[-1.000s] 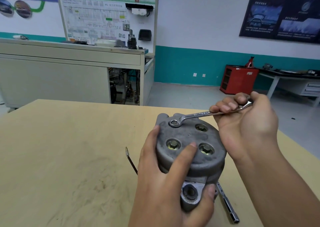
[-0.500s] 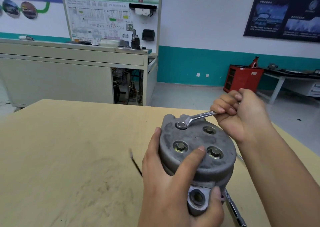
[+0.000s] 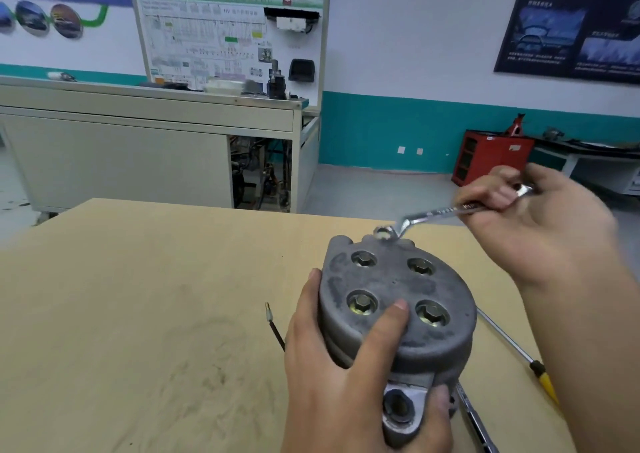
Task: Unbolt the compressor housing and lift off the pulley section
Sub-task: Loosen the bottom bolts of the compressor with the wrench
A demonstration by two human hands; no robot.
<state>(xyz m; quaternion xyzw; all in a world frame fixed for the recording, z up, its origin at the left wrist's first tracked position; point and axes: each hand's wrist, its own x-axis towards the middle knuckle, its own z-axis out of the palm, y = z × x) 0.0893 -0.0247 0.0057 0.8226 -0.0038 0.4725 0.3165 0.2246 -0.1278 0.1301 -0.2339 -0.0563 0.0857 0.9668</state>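
The left hand grips the compressor housing, which stands on the table. Its thumb is against the housing's left side and its forefinger lies across the top face, between the two nearer bolts. The right hand has its fingers curled round the shank of a wrench. The ring end reaches from those fingers to the housing's far rim (blurred, so I cannot tell whether it sits on a bolt). A yellow-handled screwdriver lies beneath the right wrist.

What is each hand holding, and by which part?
The right hand grips the wrench by the far end of its handle; the left hand grips the compressor housing around its side.
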